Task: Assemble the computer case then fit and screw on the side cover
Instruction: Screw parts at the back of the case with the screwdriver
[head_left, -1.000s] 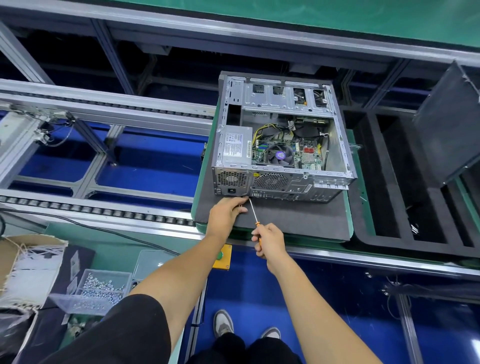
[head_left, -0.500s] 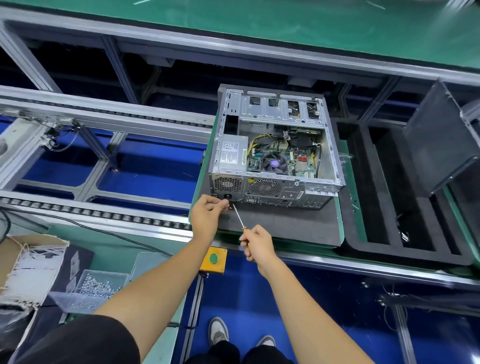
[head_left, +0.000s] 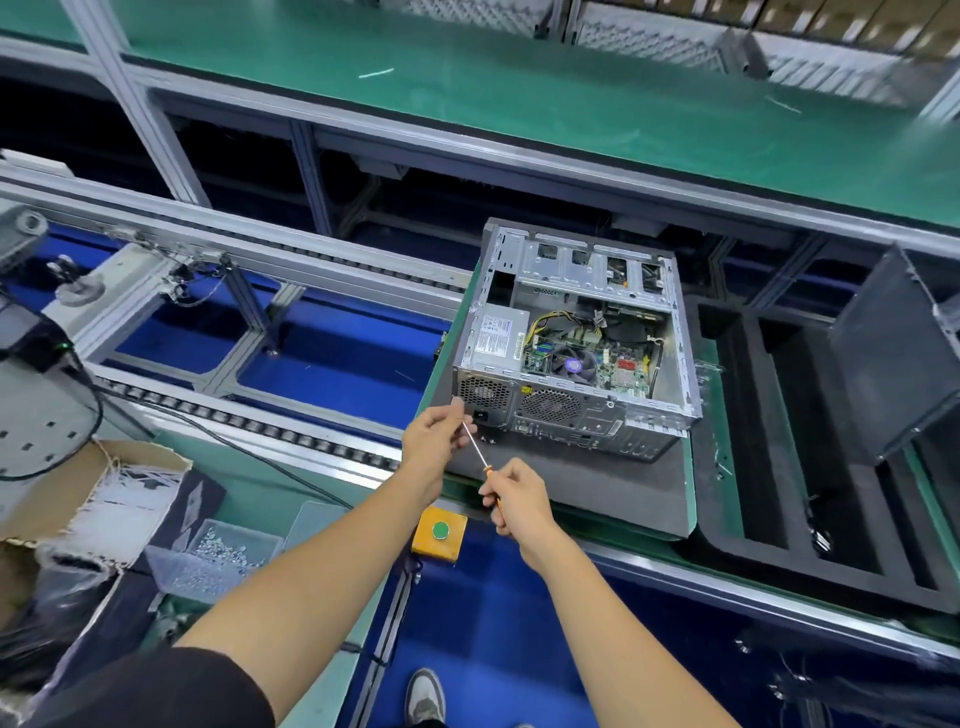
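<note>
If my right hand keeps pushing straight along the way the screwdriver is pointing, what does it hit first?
Most likely the left hand, whose fingers pinch the shaft of the screwdriver near its tip. Just beyond lies the rear lower-left corner of the computer case, though depth there is hard to judge.

A clear plastic tray of small screws (head_left: 218, 558) is being seen at 8 o'clock, with an open cardboard box (head_left: 78, 488) lying just beside it at 9 o'clock. A yellow switch box with a green button (head_left: 439, 532) is being shown just below centre. Black foam channel trays (head_left: 810, 467) are being displayed at 3 o'clock. A green bench surface (head_left: 519, 98) is being seen stretching across 12 o'clock, and a roller conveyor rail (head_left: 249, 423) is running from 9 o'clock toward the centre.
</note>
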